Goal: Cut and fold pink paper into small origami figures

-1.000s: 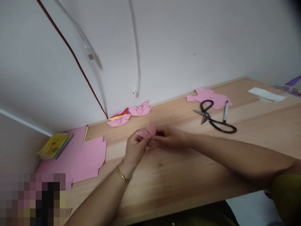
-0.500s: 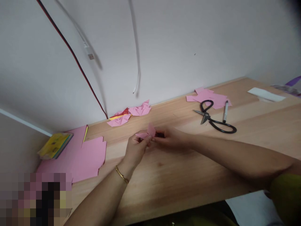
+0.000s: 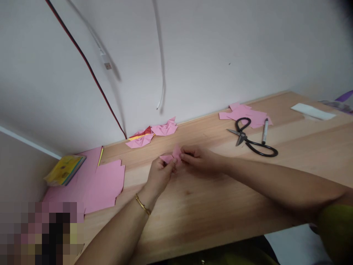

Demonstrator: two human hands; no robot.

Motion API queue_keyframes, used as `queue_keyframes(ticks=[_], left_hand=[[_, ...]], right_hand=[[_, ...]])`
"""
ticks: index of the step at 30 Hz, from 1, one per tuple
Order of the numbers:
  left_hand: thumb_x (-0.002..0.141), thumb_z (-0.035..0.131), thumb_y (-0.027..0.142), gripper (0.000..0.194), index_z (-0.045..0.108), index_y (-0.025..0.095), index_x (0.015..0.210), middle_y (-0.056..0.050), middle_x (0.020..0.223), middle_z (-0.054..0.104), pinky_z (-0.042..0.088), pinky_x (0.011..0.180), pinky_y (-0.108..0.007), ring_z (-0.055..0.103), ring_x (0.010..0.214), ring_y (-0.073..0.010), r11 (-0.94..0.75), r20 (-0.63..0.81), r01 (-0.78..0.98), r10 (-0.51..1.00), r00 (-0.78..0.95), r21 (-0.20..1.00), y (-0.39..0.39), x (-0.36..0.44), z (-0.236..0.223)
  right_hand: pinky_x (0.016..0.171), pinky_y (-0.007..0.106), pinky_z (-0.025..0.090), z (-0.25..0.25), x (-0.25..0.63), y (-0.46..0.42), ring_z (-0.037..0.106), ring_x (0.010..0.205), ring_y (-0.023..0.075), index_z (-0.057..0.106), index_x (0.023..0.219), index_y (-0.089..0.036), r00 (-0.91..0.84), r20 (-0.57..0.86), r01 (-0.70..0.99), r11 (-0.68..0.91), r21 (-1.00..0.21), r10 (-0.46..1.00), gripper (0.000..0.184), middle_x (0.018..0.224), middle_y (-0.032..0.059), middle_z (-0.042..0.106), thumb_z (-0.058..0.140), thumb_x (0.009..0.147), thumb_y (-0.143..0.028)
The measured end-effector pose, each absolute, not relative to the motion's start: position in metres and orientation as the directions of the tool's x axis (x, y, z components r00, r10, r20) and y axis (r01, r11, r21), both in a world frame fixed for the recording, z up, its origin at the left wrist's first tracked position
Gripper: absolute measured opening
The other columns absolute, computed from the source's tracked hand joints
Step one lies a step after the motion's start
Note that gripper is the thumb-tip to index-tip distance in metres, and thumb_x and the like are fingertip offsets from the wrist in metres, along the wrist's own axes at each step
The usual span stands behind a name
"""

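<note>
A small piece of folded pink paper [image 3: 177, 151] is held above the middle of the wooden table, with one flap pointing up and another to the left. My left hand [image 3: 161, 172] pinches its lower left side between thumb and fingers. At its right side, my right hand [image 3: 196, 158] grips the edge between thumb and forefinger. The fingers hide part of the folds. Beyond my hands, folded pink paper pieces [image 3: 164, 128] lie by the wall, one of them with red and yellow paper on it.
Black-handled scissors [image 3: 242, 137] lie open to the right, near a marker [image 3: 265, 131] and pink paper pieces [image 3: 249, 115]. Large pink sheets [image 3: 103, 184] cover the left side, under a yellow packet [image 3: 64, 170]. A white strip [image 3: 313, 110] lies far right. Cables [image 3: 162, 73] hang along the wall.
My right thumb and forefinger have shifted slightly up along the folded paper's right side. My left hand stays nearly still, keeping its pinch.
</note>
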State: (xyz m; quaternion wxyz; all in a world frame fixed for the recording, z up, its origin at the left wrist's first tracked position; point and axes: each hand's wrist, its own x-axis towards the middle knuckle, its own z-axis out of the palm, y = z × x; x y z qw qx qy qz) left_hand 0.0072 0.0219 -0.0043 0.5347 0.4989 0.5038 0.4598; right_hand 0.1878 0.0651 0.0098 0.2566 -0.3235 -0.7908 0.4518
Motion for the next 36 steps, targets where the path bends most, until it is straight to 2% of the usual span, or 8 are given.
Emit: queue_keyframes(ticks=[5,9,13,19,23,28,32,36], left_hand=[[0.074,0.066,0.036,0.022,0.059,0.015,0.069,0.002,0.055,0.053,0.037,0.051,-0.021,0.05,0.052,-0.0094,0.096,-0.096,-0.004,0.994,0.042,0.995,0.0225,0.0074,-0.004],[0.072,0.069,0.032,0.021,0.061,0.014,0.067,0.001,0.057,0.056,0.039,0.053,-0.021,0.049,0.053,-0.0087,0.083,-0.082,-0.056,0.997,0.012,0.995,0.0221,0.01,-0.0019],[0.073,0.069,0.031,0.018,0.063,0.014,0.069,0.001,0.059,0.057,0.039,0.054,-0.02,0.049,0.055,-0.0083,0.084,-0.081,-0.069,0.996,0.042,0.994,0.0205,0.0109,-0.0011],[0.08,0.059,0.042,0.034,0.059,0.013,0.063,-0.001,0.055,0.055,0.036,0.052,-0.021,0.048,0.052,-0.0091,0.108,-0.107,-0.059,0.994,0.015,0.992,0.0207,0.0095,-0.0059],[0.081,0.058,0.043,0.033,0.061,0.012,0.071,-0.002,0.058,0.057,0.039,0.054,-0.022,0.05,0.054,-0.0101,0.093,-0.09,-0.137,0.996,0.028,0.986,0.0225,0.0107,-0.0048],[0.072,0.069,0.035,0.023,0.063,0.014,0.074,0.0,0.061,0.057,0.039,0.054,-0.021,0.05,0.055,-0.0088,0.108,-0.104,-0.084,0.993,0.049,0.991,0.0227,0.0101,-0.0038],[0.077,0.063,0.038,0.026,0.061,0.014,0.069,-0.001,0.062,0.059,0.04,0.055,-0.021,0.051,0.054,-0.0084,0.12,-0.118,-0.152,0.993,0.018,0.981,0.0216,0.0103,-0.0062],[0.082,0.056,0.041,0.031,0.061,0.013,0.072,-0.002,0.065,0.06,0.042,0.055,-0.023,0.052,0.054,-0.009,0.089,-0.089,-0.211,0.996,0.014,0.973,0.021,0.0119,-0.0042]], right_hand=[[0.061,0.025,0.039,0.0126,0.1872,0.0654,0.05,0.064,0.0115,0.053,0.072,-0.015,-0.628,0.076,0.259,0.3,-0.918,0.774,0.039,0.069,0.0013,0.056,0.034,0.094,-0.042],[0.063,0.024,0.041,0.0117,0.1853,0.0629,0.054,0.071,0.0132,0.058,0.082,-0.016,-0.704,0.095,0.202,0.327,-0.923,0.704,0.029,0.077,0.0018,0.06,0.047,0.089,-0.041],[0.075,0.027,0.045,0.0131,0.1832,0.0594,0.058,0.085,0.0153,0.061,0.088,-0.016,-0.757,0.172,0.079,0.349,-0.934,0.631,0.023,0.09,0.0033,0.064,0.045,0.09,-0.033],[0.082,0.028,0.045,0.0187,0.1838,0.0607,0.059,0.089,0.0153,0.061,0.086,-0.017,-0.786,0.144,0.062,0.308,-0.95,0.602,0.021,0.091,0.0031,0.065,0.045,0.091,-0.03],[0.082,0.028,0.043,0.0188,0.1855,0.0635,0.058,0.09,0.0155,0.062,0.089,-0.017,-0.789,0.157,0.042,0.308,-0.95,0.594,0.022,0.09,0.0031,0.064,0.044,0.091,-0.031],[0.07,0.025,0.041,0.0158,0.1866,0.0653,0.054,0.075,0.0133,0.061,0.088,-0.015,-0.735,0.126,0.099,0.29,-0.952,0.666,0.023,0.084,0.0024,0.062,0.047,0.089,-0.034],[0.072,0.026,0.041,0.0159,0.1863,0.0666,0.054,0.078,0.0134,0.06,0.085,-0.015,-0.762,0.138,0.067,0.289,-0.955,0.632,0.023,0.088,0.0036,0.064,0.045,0.09,-0.033],[0.075,0.027,0.041,0.0163,0.1863,0.0676,0.055,0.083,0.0142,0.06,0.083,-0.016,-0.778,0.172,0.021,0.298,-0.954,0.605,0.024,0.088,0.0032,0.064,0.044,0.091,-0.032]])
